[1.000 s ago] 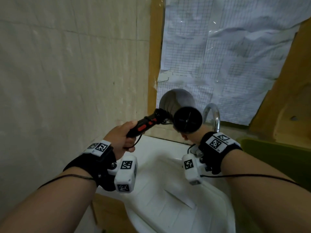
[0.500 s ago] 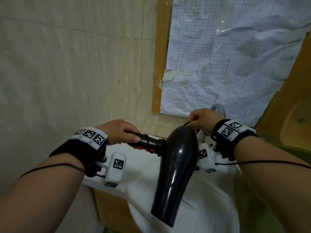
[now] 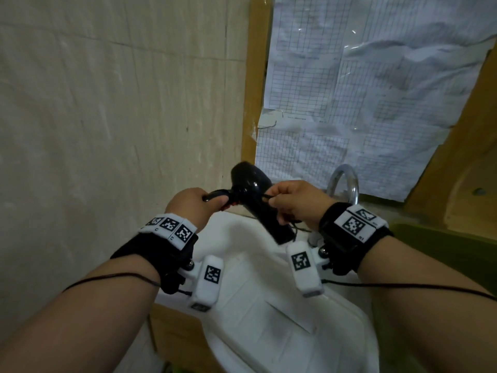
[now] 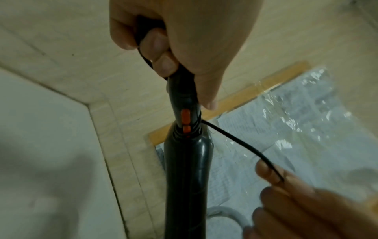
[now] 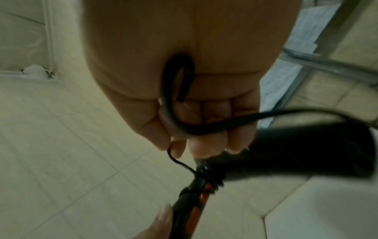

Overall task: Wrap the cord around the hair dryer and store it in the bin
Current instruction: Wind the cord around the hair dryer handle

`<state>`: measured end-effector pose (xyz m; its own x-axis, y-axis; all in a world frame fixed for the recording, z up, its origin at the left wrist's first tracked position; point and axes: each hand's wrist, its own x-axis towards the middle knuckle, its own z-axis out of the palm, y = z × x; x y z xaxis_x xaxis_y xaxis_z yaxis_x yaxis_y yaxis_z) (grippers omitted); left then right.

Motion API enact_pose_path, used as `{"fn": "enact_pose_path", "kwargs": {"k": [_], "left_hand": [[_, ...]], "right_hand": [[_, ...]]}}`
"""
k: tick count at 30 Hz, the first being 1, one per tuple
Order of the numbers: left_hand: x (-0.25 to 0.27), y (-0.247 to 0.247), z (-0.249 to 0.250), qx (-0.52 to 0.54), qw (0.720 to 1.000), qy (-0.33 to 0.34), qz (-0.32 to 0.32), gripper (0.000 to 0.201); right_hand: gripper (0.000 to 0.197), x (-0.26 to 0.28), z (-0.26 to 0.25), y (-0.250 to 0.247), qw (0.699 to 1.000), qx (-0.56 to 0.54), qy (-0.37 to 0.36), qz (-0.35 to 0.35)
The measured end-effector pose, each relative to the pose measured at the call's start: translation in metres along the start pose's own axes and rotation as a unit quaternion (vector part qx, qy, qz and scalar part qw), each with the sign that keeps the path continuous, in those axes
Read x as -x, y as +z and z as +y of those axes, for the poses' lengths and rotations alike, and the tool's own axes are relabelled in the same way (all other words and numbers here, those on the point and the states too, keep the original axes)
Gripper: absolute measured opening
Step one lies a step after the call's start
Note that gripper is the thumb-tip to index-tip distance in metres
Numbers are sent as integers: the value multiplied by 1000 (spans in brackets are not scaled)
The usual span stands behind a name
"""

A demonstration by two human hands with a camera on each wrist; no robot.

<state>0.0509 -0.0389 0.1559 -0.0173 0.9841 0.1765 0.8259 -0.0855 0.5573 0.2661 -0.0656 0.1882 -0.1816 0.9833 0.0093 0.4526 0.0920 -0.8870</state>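
Black plastic, glossy: one hair dryer (image 3: 254, 200) sits at the centre of the head view, held between two hands above one white basin (image 3: 252, 313). The left hand (image 3: 189, 204) has its fingers curled round the handle, thumb laid along it toward the two orange switches (image 4: 185, 120). The right hand (image 3: 297, 204) is closed on the one black cord (image 4: 241, 146), which runs taut from the turns already wound at the neck of the handle to the fingers (image 4: 272, 173); the right wrist view shows a loose loop of cord gathered in the same palm. One chrome tap (image 3: 345, 181) arches just behind the right hand. One olive-green bin (image 3: 441, 246) shows at the right edge of the frame, its inside hidden.

Half a second ago the barrel hung down toward the lower middle of the frame with the right hand behind it; now the barrel tilts up to the left and ends just below the right hand, which has come round to the front.

At the left of the frame the tiled wall (image 3: 107, 117) stands close to the left hand; the papered window (image 3: 363, 90) fills the upper right. Open room lies below, over the basin.
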Motion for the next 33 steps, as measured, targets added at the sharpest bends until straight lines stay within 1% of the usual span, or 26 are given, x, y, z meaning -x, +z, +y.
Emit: {"fn": "enact_pose_path", "kwargs": {"k": [2,3,4,5,7,8,9,10,11,12,15,19,21,22,24,25,26,27,28,29,30,31,32,33], "left_hand": [[0,3,0,65,997,-37,13,46],[-1,5,-1,111,992,-61,14,47],[-1,6,-2,174,980,-90,13,48],[-1,7,-2,253,960,-120,11,50],[2,7,-3,413,897,-159,10,47],[4,6,-3,477,863,-163,6,43],[6,5,-4,528,834,-159,-3,40],[8,4,-4,565,811,-151,-15,39],[9,4,-6,590,795,-142,-27,38],[11,3,-7,604,785,-135,-42,39],[14,4,-12,620,771,-99,-103,44],[16,9,-16,642,745,-17,-180,62],[15,9,-16,643,736,13,-211,65],[15,9,-17,640,734,24,-227,62],[13,7,-18,624,733,45,-268,54],[13,6,-19,614,732,56,-289,54],[12,4,-20,605,733,64,-305,55],[12,3,-21,589,740,74,-316,56],[12,1,-21,565,756,86,-321,59],[12,-1,-21,530,780,99,-319,66],[12,-3,-22,488,807,112,-313,71],[12,-7,-22,443,834,123,-307,72],[10,-10,-22,396,858,132,-299,67],[9,-15,-21,347,881,138,-291,60]], "right_hand": [[16,3,4,10,999,-19,-6,-27],[15,5,7,14,999,-15,-7,-40],[14,8,10,17,999,0,-8,-54],[14,11,14,18,998,22,-9,-64],[20,15,23,19,996,52,-2,-74],[25,15,28,18,996,52,4,-67],[28,15,33,16,997,43,9,-58],[31,14,37,14,998,33,14,-45],[33,13,40,12,999,24,18,-34],[34,12,42,10,999,16,23,-23],[36,11,46,4,999,10,44,2],[36,12,44,1,997,24,71,14],[37,11,39,2,996,20,81,21],[38,11,34,2,995,24,94,29],[39,15,24,1,991,73,104,52],[34,17,19,0,989,83,96,72],[24,18,15,-4,991,64,79,90],[22,19,9,-8,990,34,76,111],[31,20,4,-11,990,37,72,114],[36,20,-2,-15,989,57,80,109],[37,22,-10,-18,985,80,93,120],[36,20,-12,-23,979,127,92,131],[32,17,-13,-29,976,137,80,146],[24,10,-10,-36,982,106,73,140]]}}
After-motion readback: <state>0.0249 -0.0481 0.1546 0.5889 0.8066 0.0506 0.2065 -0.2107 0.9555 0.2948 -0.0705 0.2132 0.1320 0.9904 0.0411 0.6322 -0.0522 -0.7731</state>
